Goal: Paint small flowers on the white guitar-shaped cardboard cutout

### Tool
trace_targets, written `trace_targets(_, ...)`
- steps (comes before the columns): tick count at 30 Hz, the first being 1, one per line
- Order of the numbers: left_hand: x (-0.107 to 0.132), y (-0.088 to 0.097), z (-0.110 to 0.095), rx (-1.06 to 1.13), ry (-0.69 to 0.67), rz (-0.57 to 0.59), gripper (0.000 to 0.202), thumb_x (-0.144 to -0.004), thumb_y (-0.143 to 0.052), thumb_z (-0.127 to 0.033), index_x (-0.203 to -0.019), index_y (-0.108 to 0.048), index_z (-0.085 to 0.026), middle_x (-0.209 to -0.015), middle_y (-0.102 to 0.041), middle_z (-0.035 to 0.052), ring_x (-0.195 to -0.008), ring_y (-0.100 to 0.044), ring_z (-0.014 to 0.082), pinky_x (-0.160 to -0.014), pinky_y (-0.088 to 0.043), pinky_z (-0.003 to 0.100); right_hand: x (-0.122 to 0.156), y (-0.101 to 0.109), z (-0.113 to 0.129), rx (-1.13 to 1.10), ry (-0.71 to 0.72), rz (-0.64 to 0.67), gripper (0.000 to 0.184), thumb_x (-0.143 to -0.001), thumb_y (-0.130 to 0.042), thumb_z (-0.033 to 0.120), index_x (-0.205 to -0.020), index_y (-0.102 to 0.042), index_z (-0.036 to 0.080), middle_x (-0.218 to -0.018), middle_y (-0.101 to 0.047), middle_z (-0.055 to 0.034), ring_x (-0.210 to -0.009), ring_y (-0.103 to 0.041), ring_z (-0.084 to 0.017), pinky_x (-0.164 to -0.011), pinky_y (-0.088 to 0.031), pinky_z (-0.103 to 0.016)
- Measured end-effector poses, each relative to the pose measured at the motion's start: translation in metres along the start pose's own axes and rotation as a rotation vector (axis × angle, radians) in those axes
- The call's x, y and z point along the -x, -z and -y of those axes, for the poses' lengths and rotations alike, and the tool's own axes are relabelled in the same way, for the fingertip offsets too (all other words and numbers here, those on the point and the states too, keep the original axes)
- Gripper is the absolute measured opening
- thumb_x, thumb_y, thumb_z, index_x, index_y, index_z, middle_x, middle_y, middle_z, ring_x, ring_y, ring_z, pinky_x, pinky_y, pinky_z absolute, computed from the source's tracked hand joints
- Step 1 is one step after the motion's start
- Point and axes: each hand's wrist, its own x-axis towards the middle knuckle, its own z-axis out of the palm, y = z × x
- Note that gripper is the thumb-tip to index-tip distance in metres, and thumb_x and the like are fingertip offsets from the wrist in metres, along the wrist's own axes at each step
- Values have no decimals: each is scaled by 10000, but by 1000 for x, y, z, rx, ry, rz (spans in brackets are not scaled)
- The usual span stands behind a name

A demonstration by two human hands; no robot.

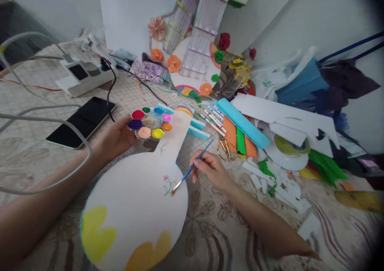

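White board with painted petals, a paint palette and a paintbrush

Nearest the camera lies the white board [135,199], flat on the patterned tablecloth [198,219], its round body toward the viewer and its narrow neck pointing away. Yellow petals [99,235] mark its lower left edge and orange petals [150,253] its bottom edge; light blue strips [198,130] project beside the top of the neck. The left hand [121,135] grips the edge of a paint palette [153,121], fingers closed on its rim, beside the neck; its round cups contain red, green, blue, pink, orange, yellow, peach and purple paint. The right hand [208,167] pinches the blue handle of a paintbrush [187,172] between thumb and fingers. Its bristles point down at the board, just beside a small pink flower [166,178] with green stems; whether they touch the surface cannot be told. Beyond the right hand lie gold-handled scissors [225,149], a blue paper roll [243,123], a tape roll [288,148] and white scraps [288,195]. On the opposite side, a black phone [82,123] rests near a power strip [87,79]. At the back stands a decoration with paper flowers [173,64].
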Motion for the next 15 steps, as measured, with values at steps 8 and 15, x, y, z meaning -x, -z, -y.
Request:
trace_targets(8,0,-3,1,-4,12,-7,324,-982,-341,-171,-1095,-633,-86,-780,-755,54,-703,-716,158,-665,-591,258,5,-3,4,-26,43,-54,182,-912,-601,342,-829,-615,181,-630,-670,16,-460,-615,-104,-462,-505,-222)
trace_targets(15,1,-4,0,-2,29,-7,356,-987,-322,-176,-1161,-617,-79,-729,-743,43,-649,-703,161,-628,-580,254,-1,4,6,61,135,-229,161,-898,-612,338,-832,-618,192,-638,-666,18,-504,-617,-107,-514,-517,-236)
